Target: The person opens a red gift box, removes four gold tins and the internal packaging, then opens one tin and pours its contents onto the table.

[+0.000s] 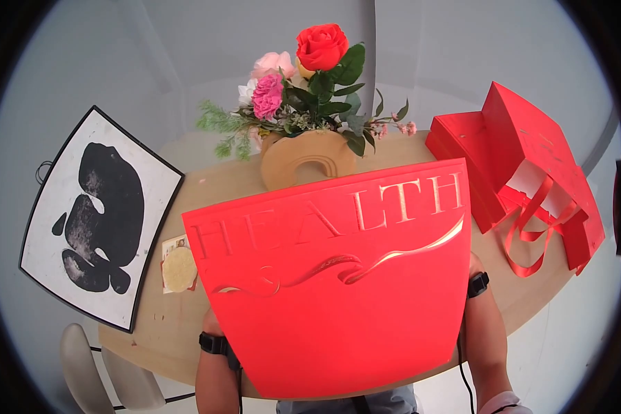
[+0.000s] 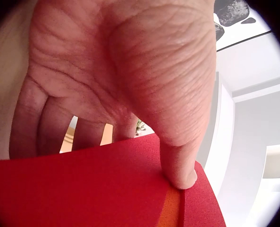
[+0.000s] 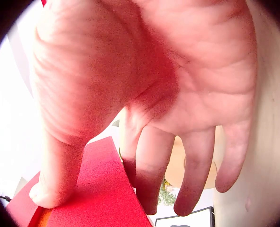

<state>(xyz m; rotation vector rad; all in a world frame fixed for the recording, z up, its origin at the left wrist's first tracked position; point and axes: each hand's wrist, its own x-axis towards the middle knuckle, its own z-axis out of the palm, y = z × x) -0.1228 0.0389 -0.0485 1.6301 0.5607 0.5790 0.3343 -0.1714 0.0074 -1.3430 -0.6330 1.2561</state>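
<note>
A large red gift box [image 1: 359, 324] fills the front middle of the head view, tilted so that a broad face shows. That face has raised gold lettering reading "HEALTH" and a gold wave line. My left hand [image 2: 121, 71] grips one side, its thumb on the edge beside an orange strip and its fingers passing behind the red panel. At the opposite side my right hand [image 3: 149, 80] holds the box, thumb pressed near a similar orange strip and fingers reaching down along another face. In the head view the box hides most of both hands.
Behind the box stands a tan arched vase [image 1: 283, 162] with flowers [image 1: 322, 48]. A black-and-white framed picture [image 1: 107, 221] is at left, near a pale round disc [image 1: 179, 269]. Red packaging [image 1: 538, 138] with a ribbon [image 1: 524, 269] lies right on the wooden table [image 1: 172, 345]. Chairs [image 1: 134, 379] stand front left.
</note>
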